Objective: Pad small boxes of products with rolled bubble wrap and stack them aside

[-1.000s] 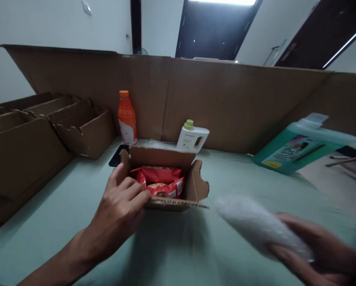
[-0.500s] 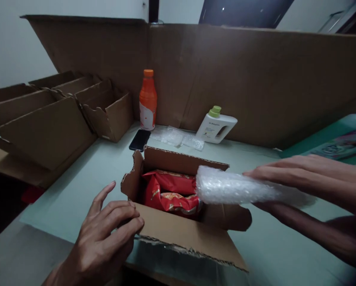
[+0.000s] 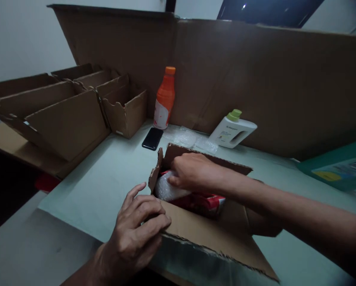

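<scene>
A small open cardboard box (image 3: 207,226) stands in front of me, its front flap folded outward towards me. My left hand (image 3: 139,230) holds the left end of that flap, fingers bent over it and the little finger raised; its thumb is hidden. Inside the box lie red shiny packets (image 3: 209,203), partly covered. My right hand (image 3: 192,171) reaches in from the right, closed on a piece of bubble wrap (image 3: 168,186) at the left end of the box, on top of the red packets. Some of its fingertips are hidden.
Behind the box are a black phone (image 3: 152,138), an orange bottle (image 3: 165,97), flat bubble wrap sheets (image 3: 189,138) and a white bottle with a green cap (image 3: 233,129). Several open cardboard boxes (image 3: 70,119) stand left. A green container (image 3: 339,169) is at the right. Tall cardboard (image 3: 255,79) closes the back.
My right hand has carried the bubble wrap leftward and down into the box. My left hand stays on the flap. The whole view has shifted, with things appearing further right.
</scene>
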Demonstrator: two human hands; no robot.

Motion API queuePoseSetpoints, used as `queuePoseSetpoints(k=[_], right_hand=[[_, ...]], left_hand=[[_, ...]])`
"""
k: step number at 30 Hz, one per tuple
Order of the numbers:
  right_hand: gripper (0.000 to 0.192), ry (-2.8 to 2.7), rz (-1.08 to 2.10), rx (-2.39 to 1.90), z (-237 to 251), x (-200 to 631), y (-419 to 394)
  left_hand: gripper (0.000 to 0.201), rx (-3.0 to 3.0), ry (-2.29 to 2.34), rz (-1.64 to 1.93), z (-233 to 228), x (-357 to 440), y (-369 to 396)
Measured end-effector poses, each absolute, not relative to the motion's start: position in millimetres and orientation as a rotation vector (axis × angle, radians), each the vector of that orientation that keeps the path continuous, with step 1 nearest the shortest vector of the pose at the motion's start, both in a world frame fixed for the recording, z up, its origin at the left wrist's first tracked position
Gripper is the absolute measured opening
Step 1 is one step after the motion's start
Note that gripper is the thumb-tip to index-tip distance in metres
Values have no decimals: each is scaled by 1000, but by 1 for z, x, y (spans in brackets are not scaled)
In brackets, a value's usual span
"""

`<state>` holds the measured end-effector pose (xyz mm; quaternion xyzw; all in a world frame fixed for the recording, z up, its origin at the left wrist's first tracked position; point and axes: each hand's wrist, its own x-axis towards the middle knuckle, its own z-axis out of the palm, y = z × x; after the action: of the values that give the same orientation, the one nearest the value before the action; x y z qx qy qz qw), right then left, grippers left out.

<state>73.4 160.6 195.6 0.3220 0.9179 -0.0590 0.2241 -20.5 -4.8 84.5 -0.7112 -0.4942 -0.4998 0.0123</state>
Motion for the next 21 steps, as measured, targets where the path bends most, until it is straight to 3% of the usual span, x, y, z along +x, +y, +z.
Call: queuePoseSetpoints(k=[2, 7, 10, 17, 21], right_hand=[[26, 2576, -152, 815, 194, 67, 154], [30, 2718, -501, 809, 191, 84, 153], [20, 2708, -444, 864, 184, 90, 152], [25, 2698, -317, 900, 162, 77, 135], [27, 2936, -475, 929, 188, 113, 138]], left_hand=[[30, -2225, -1546, -1582, 83, -20, -3], [28, -2233, -1551, -1636, 85, -22, 0], [26, -2242, -1561, -1624, 89, -23, 0], [26, -2237, -1559, -1494, 95, -23, 2], [42, -2043, -1575, -1575, 85, -19, -1]])
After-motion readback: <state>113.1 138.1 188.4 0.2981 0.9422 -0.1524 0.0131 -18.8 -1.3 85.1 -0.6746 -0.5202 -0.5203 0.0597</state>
